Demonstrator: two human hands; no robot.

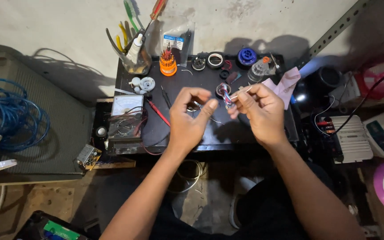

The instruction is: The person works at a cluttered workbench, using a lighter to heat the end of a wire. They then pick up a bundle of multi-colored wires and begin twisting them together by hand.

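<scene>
Seemingly thin wires (226, 100) between right-hand fingers (241, 98)

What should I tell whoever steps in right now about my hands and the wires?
Left hand: raised over the black tray, thumb and fingers pinched; what it pinches is too small to tell.
Right hand: holds a small bundle of coloured wires at the fingertips.
Nearby: meter with red probe at left, orange screwdriver set and blue spool at the back.
Done: wires picked up. Left: wires not yet joined to anything.
</scene>
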